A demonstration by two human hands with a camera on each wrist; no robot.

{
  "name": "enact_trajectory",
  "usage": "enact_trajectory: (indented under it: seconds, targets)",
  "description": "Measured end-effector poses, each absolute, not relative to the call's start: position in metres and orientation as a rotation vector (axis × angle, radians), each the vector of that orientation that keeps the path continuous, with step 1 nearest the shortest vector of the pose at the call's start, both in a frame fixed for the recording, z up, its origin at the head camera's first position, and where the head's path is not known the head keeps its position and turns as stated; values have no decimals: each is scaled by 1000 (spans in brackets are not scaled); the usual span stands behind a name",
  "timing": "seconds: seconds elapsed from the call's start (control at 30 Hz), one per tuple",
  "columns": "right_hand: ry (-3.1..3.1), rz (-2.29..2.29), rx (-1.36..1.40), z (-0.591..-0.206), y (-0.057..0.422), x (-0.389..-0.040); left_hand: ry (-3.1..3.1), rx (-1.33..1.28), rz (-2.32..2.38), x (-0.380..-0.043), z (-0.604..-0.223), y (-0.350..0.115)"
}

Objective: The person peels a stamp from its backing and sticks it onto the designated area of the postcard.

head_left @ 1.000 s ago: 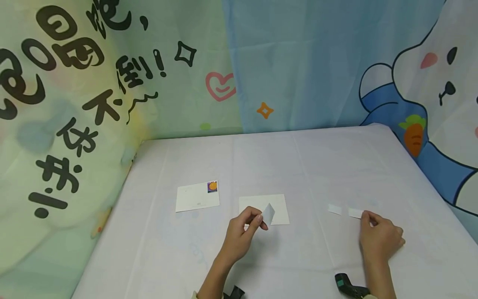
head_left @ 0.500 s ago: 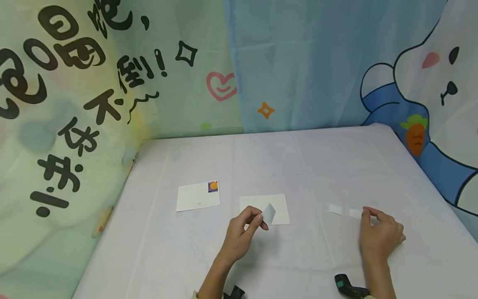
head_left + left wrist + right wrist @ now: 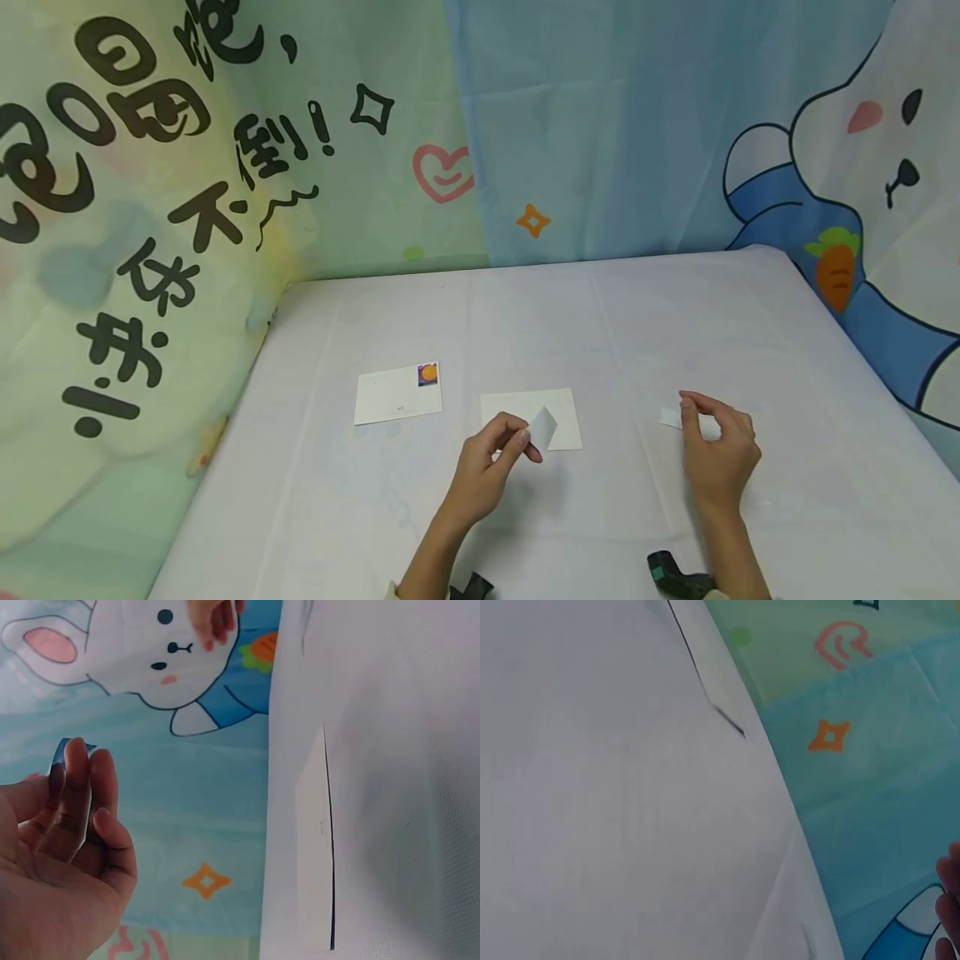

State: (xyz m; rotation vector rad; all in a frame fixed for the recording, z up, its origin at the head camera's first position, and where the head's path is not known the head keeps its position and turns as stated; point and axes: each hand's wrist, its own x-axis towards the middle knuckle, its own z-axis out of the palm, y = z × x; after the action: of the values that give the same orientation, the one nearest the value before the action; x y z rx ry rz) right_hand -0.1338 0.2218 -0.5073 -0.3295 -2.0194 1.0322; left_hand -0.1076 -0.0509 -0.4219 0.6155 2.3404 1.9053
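Observation:
My left hand (image 3: 483, 471) pinches a small stamp-like sticker (image 3: 542, 429) between thumb and fingers, its pale face toward the head camera. A dark blue side of the sticker (image 3: 58, 761) shows in the left wrist view. Below and behind this hand lies a plain white card (image 3: 564, 417), partly covered by it. My right hand (image 3: 722, 462) is above two small white paper pieces at the right; its thumb and index finger are close together, with nothing visible between them. One paper piece (image 3: 669, 418) shows left of the thumb, the other piece (image 3: 708, 427) through the finger gap.
Another white card (image 3: 390, 400) lies on the left, with a purple and orange stamp (image 3: 427, 374) in its upper right corner. A white cloth (image 3: 360, 517) covers the table. Printed curtains (image 3: 637, 125) hang behind it and at the sides.
The right hand has let go of the right-hand paper piece and moved left, over the two pieces. The left hand stays almost still, the sticker in its fingers.

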Motion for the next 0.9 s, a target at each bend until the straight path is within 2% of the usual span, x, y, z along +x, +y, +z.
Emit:
enact_trajectory:
  seconds: [0.13,0.3,0.33,0.53,0.73,0.9]
  targets:
    - [-1987,1115,-202,-498,205,-132,2334,625,1907,-108,-423,-50]
    - [-1988,1253,93,-482,180,-127,2324,645,1916,-108,-422,-49]
    - [-1961,1313,184,-491,177,-130,2321,648,1917,-108,-421,-49]
    - [-2149,1489,482,-488,157,-128,2305,640,1912,-108,-419,-48]
    - [-2204,1495,612,-462,138,-115,2299,648,1920,-108,-420,-49]
    - [-2170,1519,596,-443,128,-107,2299,657,1931,-108,-422,-49]
